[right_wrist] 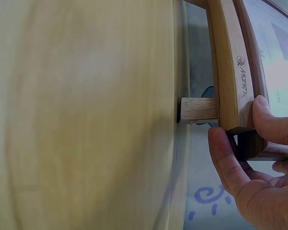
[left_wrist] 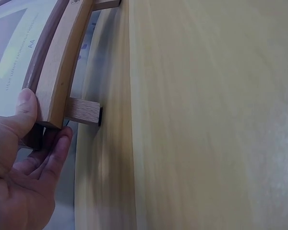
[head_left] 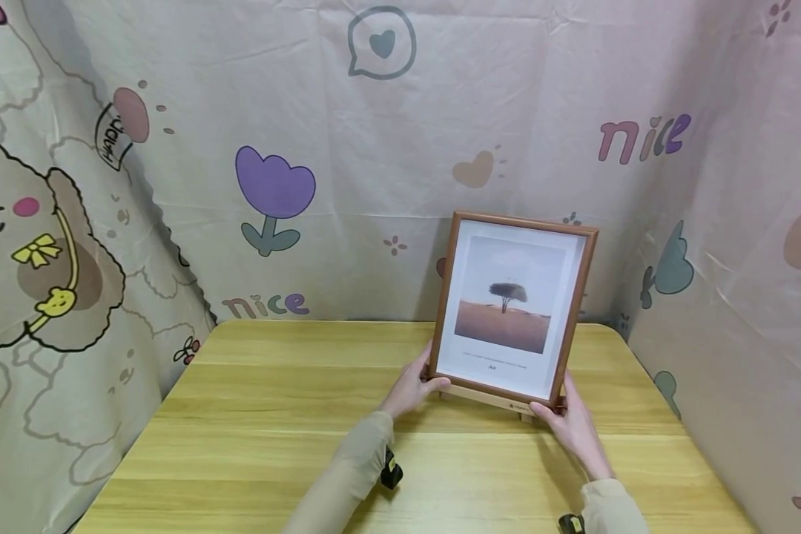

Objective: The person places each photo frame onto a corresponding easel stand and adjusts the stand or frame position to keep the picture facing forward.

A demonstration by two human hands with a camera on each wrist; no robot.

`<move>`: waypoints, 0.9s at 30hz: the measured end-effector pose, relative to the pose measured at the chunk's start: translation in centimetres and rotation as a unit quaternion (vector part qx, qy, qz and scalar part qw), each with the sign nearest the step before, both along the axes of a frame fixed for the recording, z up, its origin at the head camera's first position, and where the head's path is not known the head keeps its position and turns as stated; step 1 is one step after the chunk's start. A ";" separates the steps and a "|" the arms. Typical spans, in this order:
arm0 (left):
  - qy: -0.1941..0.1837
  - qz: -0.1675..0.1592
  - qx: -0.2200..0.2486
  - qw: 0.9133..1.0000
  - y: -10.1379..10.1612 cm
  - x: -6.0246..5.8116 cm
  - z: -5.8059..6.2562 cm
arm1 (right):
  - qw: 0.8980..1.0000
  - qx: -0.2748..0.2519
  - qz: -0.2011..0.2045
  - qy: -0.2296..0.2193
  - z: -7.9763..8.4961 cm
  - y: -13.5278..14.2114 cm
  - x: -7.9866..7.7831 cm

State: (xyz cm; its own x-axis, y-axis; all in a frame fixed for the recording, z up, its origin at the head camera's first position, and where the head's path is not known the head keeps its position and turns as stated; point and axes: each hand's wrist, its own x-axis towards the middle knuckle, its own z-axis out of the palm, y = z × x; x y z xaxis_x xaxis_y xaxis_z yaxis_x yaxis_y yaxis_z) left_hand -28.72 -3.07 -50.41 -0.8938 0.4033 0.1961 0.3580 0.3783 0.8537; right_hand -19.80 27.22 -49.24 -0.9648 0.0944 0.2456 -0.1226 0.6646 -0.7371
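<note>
A brown wooden picture frame (head_left: 444,311) with a tree print leans back, slightly turned, on a light wood tabletop easel (head_left: 483,398). My left hand (head_left: 410,384) grips its lower left corner, thumb on the front edge. At the lower right corner my right hand (head_left: 577,426) holds it the same way, fingers behind. In the left wrist view, the left hand's fingertips (left_wrist: 65,133) reach under the end of the easel's ledge (left_wrist: 62,72). The right wrist view shows the right thumb (right_wrist: 261,108) on the frame's front edge, beside the ledge with printed lettering (right_wrist: 242,76). The frame's back is hidden.
The easel stands on a wood-grain table (head_left: 274,445), toward its back right. Behind and at both sides hangs a pale printed curtain (head_left: 374,148) close to the table edges. Black wrist cameras (head_left: 391,469) sit under the beige sleeves (head_left: 347,475).
</note>
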 end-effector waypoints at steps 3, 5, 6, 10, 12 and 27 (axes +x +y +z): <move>0.001 0.002 -0.003 1.000 -0.2 0.1 0.1 | 1.000 -0.002 0.001 -0.008 0.1 -0.1 0.0; -0.001 0.004 -0.003 1.000 -0.3 0.2 0.1 | 1.000 -0.003 0.001 -0.012 0.2 -0.3 -0.1; -0.002 0.005 -0.004 1.000 -0.4 0.3 0.1 | 1.000 -0.004 0.001 -0.013 0.1 -0.3 -0.1; -0.003 0.009 -0.008 1.000 -0.6 0.4 0.2 | 1.000 -0.008 0.004 -0.010 -0.2 -0.4 -0.5; -0.003 0.011 -0.009 1.000 -0.7 0.4 0.2 | 1.000 -0.010 0.006 -0.009 -0.3 -0.4 -0.6; 0.001 0.036 -0.024 0.999 -1.7 0.8 0.0 | 1.000 -0.017 0.010 -0.020 -0.3 -1.1 -1.1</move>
